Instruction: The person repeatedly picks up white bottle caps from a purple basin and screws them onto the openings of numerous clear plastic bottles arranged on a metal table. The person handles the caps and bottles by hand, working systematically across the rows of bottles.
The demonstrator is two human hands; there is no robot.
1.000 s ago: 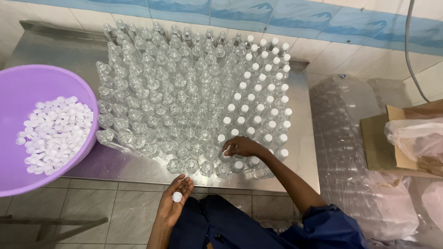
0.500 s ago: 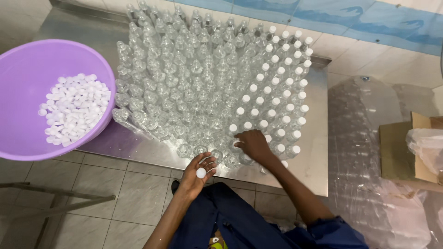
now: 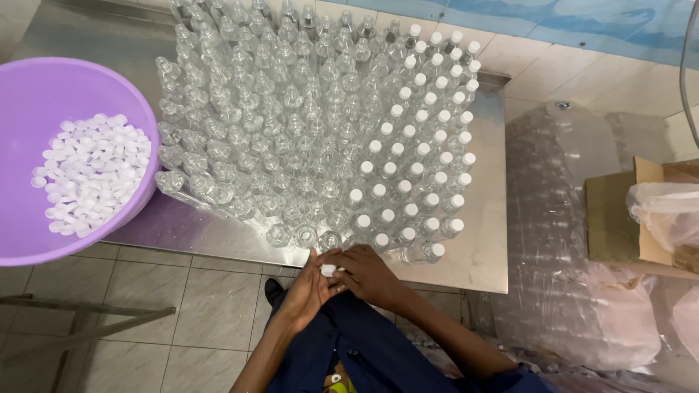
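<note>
White cap between both hands

Bottles crowd the bench, capped ones to the right, with a bowl of caps at its left, a box off right, and both hands meeting at the near edge.

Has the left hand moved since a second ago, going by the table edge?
Yes. The left hand, earlier below the metal table edge and apart, has risen to the edge and now meets the right hand around a white cap.
</note>
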